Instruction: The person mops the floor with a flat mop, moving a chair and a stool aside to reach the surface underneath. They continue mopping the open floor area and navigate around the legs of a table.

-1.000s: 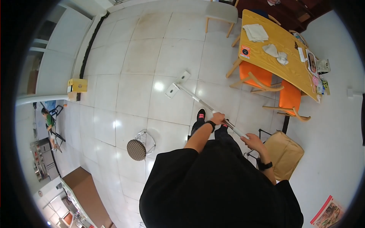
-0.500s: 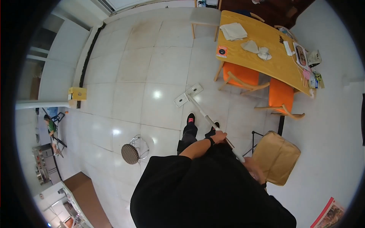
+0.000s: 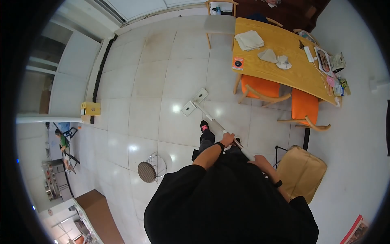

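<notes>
A white mop (image 3: 218, 125) slants across the middle of the view, its flat rectangular head (image 3: 189, 108) resting on the tiled floor in front of my feet. My left hand (image 3: 228, 139) is wrapped round the middle of the handle. Nearer my body, my right hand (image 3: 258, 161) holds the handle's upper end, close to my waist. Dark bands circle both wrists. My black shoe with pink laces (image 3: 204, 127) stands just behind the mop head, and the other shoe is partly hidden by the handle.
A wooden table (image 3: 268, 75) with cloths and papers is at upper right, beside orange chairs (image 3: 304, 106). A round stool (image 3: 146, 172) stands at left and a tan bag-like object (image 3: 302, 173) at right. Far left are a yellow box (image 3: 91, 108) and a person in green (image 3: 63, 142).
The mop head has shifted slightly left, and its handle has swung with both hands. My right hand has moved up and left, nearer my left hand. The whole view has shifted a little.
</notes>
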`<control>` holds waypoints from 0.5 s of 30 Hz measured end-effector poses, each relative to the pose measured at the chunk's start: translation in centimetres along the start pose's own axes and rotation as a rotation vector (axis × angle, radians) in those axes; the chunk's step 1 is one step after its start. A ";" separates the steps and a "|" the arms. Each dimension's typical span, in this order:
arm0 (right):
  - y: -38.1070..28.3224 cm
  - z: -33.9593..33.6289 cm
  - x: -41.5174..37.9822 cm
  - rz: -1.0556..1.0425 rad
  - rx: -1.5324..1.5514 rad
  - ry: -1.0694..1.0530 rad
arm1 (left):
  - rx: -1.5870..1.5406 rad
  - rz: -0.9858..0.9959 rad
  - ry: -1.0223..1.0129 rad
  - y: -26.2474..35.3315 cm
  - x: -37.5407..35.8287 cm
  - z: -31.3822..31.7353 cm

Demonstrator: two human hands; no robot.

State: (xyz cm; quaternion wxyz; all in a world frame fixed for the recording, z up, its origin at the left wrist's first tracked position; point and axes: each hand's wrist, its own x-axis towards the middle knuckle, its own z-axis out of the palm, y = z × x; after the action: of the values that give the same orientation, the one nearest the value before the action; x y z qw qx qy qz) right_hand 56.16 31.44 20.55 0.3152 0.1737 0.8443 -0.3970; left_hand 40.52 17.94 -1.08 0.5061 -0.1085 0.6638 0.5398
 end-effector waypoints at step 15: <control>-20.9 1.7 20.5 0.164 0.404 -0.112 | 1.305 0.735 0.053 10.3 7.2 -26.2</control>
State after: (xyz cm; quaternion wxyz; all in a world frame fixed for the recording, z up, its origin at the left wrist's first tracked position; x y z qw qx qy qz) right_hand 30.29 17.96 17.67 0.3518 0.2791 0.7119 -0.5400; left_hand 15.59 3.25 -2.97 0.2386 0.4295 0.8547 0.1678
